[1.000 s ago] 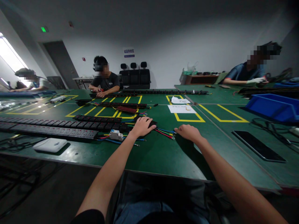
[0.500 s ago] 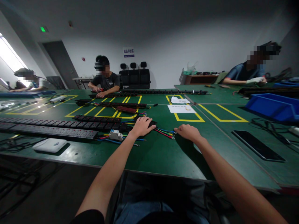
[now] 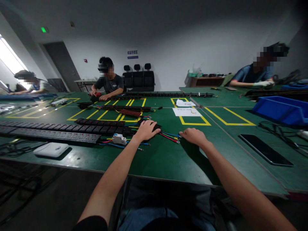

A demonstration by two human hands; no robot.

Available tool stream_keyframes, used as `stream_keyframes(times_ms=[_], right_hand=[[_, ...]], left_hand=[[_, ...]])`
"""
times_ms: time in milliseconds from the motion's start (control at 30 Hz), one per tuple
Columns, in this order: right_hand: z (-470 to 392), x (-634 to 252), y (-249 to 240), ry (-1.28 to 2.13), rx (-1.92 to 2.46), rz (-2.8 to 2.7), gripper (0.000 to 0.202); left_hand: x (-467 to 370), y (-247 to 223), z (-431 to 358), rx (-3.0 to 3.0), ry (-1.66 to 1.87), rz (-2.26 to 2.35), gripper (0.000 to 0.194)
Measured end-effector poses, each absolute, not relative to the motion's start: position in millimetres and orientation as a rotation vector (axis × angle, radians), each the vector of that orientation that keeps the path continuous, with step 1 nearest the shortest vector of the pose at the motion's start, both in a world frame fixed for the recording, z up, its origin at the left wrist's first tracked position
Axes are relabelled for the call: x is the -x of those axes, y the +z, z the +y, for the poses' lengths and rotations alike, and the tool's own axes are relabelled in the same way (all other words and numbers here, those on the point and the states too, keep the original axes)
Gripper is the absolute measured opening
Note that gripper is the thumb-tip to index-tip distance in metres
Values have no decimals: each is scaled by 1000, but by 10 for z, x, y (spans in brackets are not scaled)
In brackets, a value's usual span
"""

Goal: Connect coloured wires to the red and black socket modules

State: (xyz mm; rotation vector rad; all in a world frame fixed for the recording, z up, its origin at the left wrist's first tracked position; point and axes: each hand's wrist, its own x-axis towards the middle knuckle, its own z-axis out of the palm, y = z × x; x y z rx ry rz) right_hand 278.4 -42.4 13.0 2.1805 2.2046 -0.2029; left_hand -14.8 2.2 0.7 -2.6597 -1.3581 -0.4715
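My left hand [image 3: 146, 130] rests with its fingers spread over a black part [image 3: 157, 127] at the end of a long black socket strip [image 3: 103, 127]. Red, blue, yellow and green wires [image 3: 169, 137] with ring terminals run out to the right of it. At the tips of these wires, my right hand [image 3: 193, 135] is closed in a pinch on the end of a blue wire [image 3: 175, 135]. Nearer to me lies a second, grey-topped socket strip [image 3: 64, 135], with a white breaker [image 3: 119, 139] on its wires.
A white device [image 3: 51, 149] sits front left, a phone [image 3: 264, 149] at right. A blue bin [image 3: 281, 110] and black cables stand beyond the phone. Papers [image 3: 186, 112] lie mid-table. Further strips [image 3: 130, 108] lie farther back. Three other people work around the table.
My hands have stayed in place. The person across the table has shifted their hands and the red tool to the left. The person at right has lowered a gloved hand slightly.
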Motion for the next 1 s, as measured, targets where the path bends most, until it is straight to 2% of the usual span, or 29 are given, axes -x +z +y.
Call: stream_keyframes(times_ms=[1000], right_hand=[[-432,-2781,139,-194,-2196,2190,55]], left_hand=[[145,-14,39,2664,-500,-1350,69]])
